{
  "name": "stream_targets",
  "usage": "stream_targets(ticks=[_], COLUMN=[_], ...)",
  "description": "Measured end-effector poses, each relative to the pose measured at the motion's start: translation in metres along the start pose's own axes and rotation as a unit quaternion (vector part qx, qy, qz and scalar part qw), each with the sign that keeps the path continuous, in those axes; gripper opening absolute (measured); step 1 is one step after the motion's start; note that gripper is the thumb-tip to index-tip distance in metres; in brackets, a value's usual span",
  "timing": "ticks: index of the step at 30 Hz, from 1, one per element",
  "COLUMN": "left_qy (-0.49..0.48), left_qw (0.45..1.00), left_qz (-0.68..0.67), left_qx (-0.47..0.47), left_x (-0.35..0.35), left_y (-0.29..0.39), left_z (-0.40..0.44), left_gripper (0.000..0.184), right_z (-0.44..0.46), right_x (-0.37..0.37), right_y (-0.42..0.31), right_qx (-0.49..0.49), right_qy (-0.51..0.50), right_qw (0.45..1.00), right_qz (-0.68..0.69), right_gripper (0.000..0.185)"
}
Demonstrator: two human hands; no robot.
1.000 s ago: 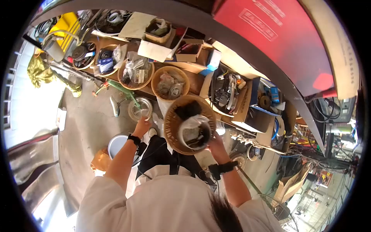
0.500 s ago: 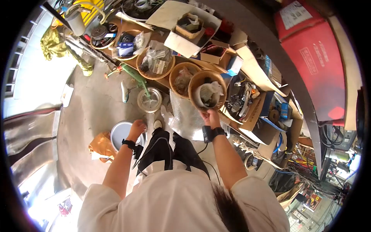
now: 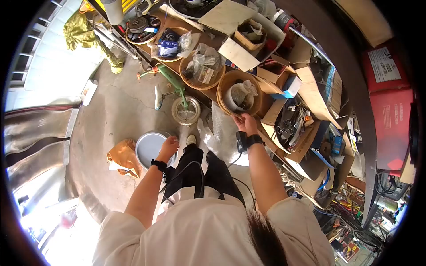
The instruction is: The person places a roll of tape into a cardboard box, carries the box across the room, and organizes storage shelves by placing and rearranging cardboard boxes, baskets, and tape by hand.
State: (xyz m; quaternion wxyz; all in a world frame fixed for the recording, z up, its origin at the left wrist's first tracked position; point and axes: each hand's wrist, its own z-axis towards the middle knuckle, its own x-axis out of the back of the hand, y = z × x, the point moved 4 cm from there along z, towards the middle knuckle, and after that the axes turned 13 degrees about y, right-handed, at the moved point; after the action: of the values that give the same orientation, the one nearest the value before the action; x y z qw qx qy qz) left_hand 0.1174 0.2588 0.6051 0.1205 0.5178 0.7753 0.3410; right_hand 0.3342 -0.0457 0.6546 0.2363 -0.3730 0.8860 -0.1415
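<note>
My right hand (image 3: 245, 123) grips the near rim of a round tan basket (image 3: 256, 103), fingers closed on its edge. Inside the basket lie a whitish plastic bag (image 3: 242, 94) and small dark items that I cannot make out. A second basket (image 3: 219, 95) shows only as a rim at the left, mostly hidden under the held one. Low on the left, my left hand (image 3: 169, 146) hangs beside a grey basin (image 3: 150, 150), fingers loosely bent and apart with nothing visible in them.
Along the bench stand another basket with bagged parts (image 3: 183, 75), an opened cardboard box (image 3: 230, 52) and a box of metal parts (image 3: 276, 126). On the floor are a green-stemmed wheel (image 3: 186, 116), clear plastic wrap (image 3: 224, 133) and a brown bag (image 3: 122, 156).
The held basket has shifted left over its neighbour, which is now largely covered. My view has turned, moving the scene in the frame. My left hand still hangs by the basin.
</note>
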Motion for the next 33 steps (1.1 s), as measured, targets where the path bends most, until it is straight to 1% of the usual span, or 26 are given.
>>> stream_targets(ticks=[3, 6, 9, 12, 15, 16, 19, 22, 25, 28, 31, 33], left_qy=[0.027, 0.031, 0.054, 0.05, 0.047, 0.044, 0.022, 0.018, 0.01, -0.006, -0.017, 0.006], left_qw=[0.999, 0.999, 0.998, 0.999, 0.999, 0.999, 0.999, 1.0, 1.0, 1.0, 1.0, 0.999], left_qz=[0.037, 0.008, 0.022, 0.0, 0.004, -0.003, -0.022, 0.002, -0.011, -0.017, -0.003, 0.032], left_qx=[-0.016, 0.011, 0.022, 0.022, -0.003, 0.003, 0.018, -0.007, 0.001, -0.007, -0.013, -0.022], left_x=[0.006, 0.015, 0.024, 0.03, 0.03, 0.027, 0.02, 0.013, 0.007, 0.007, 0.01, 0.016], left_y=[0.011, 0.018, 0.015, 0.016, 0.014, 0.019, 0.015, 0.012, 0.008, 0.001, -0.004, 0.003], left_z=[-0.012, -0.019, -0.016, -0.017, -0.01, -0.013, -0.006, -0.003, -0.001, 0.0, 0.003, -0.001], left_gripper=[0.038, 0.038, 0.038, 0.038, 0.037, 0.038, 0.039, 0.041, 0.04, 0.039, 0.037, 0.037], right_z=[0.03, 0.021, 0.021, 0.02, 0.025, 0.018, 0.017, 0.02, 0.027, 0.023, 0.02, 0.016], right_x=[0.007, 0.003, 0.004, 0.014, 0.028, 0.028, 0.031, 0.028, 0.029, 0.028, 0.025, 0.021], right_y=[0.003, -0.004, -0.007, -0.008, -0.008, -0.009, -0.01, -0.01, -0.005, 0.004, 0.01, 0.007], right_qx=[-0.009, -0.009, 0.011, 0.02, 0.027, 0.038, 0.02, 0.02, 0.039, 0.044, 0.01, 0.013], right_qy=[-0.007, -0.007, -0.02, -0.037, -0.036, 0.004, 0.046, -0.023, 0.039, 0.011, -0.012, -0.009], right_qw=[0.998, 0.996, 0.996, 0.997, 0.998, 0.999, 0.999, 0.998, 0.998, 0.999, 1.0, 0.999], right_qz=[-0.06, -0.092, -0.087, -0.062, -0.043, -0.029, -0.004, -0.049, -0.013, 0.001, -0.01, -0.037], right_gripper=[0.013, 0.017, 0.022, 0.025, 0.025, 0.025, 0.025, 0.024, 0.025, 0.028, 0.03, 0.03])
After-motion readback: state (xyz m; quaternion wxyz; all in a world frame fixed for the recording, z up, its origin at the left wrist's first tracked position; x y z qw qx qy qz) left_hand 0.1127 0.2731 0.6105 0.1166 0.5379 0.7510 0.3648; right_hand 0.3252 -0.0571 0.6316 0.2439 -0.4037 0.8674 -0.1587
